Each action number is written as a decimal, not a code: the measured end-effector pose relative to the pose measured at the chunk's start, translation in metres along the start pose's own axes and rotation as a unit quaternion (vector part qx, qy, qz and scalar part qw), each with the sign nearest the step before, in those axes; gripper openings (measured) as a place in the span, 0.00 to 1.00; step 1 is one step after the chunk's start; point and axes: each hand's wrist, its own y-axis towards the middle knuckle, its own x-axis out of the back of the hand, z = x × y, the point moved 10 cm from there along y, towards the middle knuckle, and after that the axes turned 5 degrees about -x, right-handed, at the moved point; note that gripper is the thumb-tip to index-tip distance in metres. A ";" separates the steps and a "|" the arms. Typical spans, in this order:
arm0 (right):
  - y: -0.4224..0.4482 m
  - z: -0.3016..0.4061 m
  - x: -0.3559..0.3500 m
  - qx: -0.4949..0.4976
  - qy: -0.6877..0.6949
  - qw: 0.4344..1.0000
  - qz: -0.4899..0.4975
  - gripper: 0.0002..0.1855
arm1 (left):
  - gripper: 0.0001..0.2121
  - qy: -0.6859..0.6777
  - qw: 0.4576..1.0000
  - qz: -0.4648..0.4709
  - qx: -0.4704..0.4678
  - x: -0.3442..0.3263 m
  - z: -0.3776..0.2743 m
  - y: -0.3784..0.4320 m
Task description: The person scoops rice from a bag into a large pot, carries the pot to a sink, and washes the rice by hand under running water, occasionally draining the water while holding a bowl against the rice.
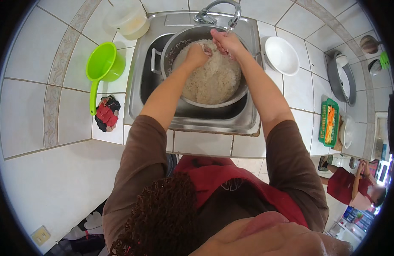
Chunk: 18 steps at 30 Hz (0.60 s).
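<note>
A large metal pot [171,60] with a side handle sits in the stainless steel sink [184,124]. Wet rice [213,83] fills much of it, and grains cling to its inner wall. My left hand [197,56] is over the rice with curled fingers, grains stuck to them. Beside it, my right hand [225,43] is under the chrome faucet [237,16], where a thin stream of water meets it. Rice grains also stick to the right fingers. Whether either palm encloses any rice is hidden.
Left of the sink are a green plastic dipper [104,62], a crumpled cloth [107,113] and a translucent tub [131,24]. Rightward stand a white bowl [281,56], a green basket [329,123] of cut vegetables and a grey basin [339,78]. Another person [350,185] stands farther right.
</note>
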 end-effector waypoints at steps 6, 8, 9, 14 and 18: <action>-0.006 0.020 -0.037 0.001 0.139 0.982 0.124 0.23 | 0.11 -0.309 0.943 0.028 0.123 -0.091 0.028 0.028; -0.022 0.035 -0.038 0.019 -0.104 0.991 0.078 0.20 | 0.11 -0.488 0.864 0.006 0.126 -0.102 0.020 0.032; -0.028 0.044 -0.035 0.040 -0.339 0.940 0.025 0.18 | 0.11 -0.606 0.785 0.011 0.126 -0.110 0.013 0.034; -0.023 0.050 -0.003 0.121 -0.441 0.888 -0.049 0.12 | 0.11 -0.699 0.709 0.056 0.078 -0.087 0.003 0.033; 0.012 0.025 -0.009 0.152 -0.545 0.823 -0.049 0.15 | 0.21 -0.070 0.994 0.071 0.044 -0.023 0.021 0.009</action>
